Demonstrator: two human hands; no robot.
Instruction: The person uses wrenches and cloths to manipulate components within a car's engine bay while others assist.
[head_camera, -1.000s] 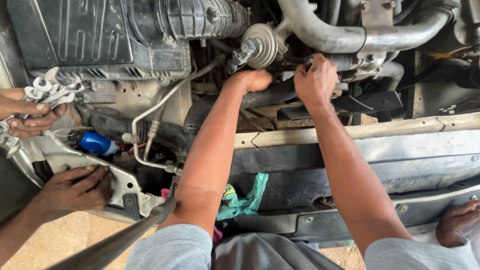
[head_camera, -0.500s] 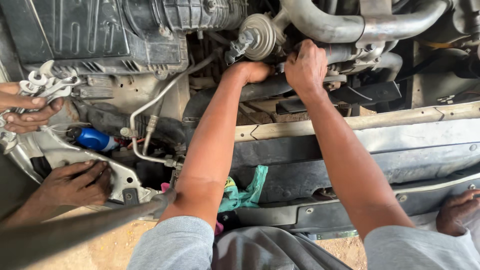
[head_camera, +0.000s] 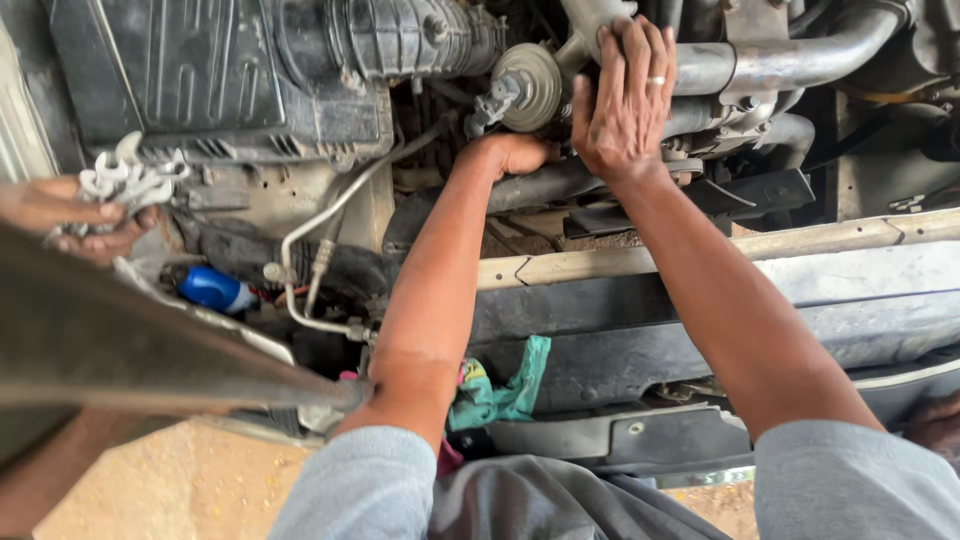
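My left hand (head_camera: 515, 155) reaches deep into an engine bay, curled just below a round metal canister (head_camera: 530, 85); its fingers are tucked out of sight. My right hand (head_camera: 625, 95), with a ring on one finger, lies flat and spread on a silver metal pipe (head_camera: 800, 55) beside the canister. It holds nothing. Both arms stretch over the car's front crossmember (head_camera: 800, 240).
A black air box (head_camera: 200, 80) and ribbed hose (head_camera: 410, 40) sit at top left. Another person's hand (head_camera: 70, 215) at the left grips a bunch of wrenches (head_camera: 125, 180). A dark bar (head_camera: 150, 350) crosses the lower left. Below are a blue cap (head_camera: 215, 290) and a teal rag (head_camera: 500, 390).
My right hand has moved up from a lower grip and spread flat on the pipe. The dark bar has swung up at the left, covering the other person's lower hand.
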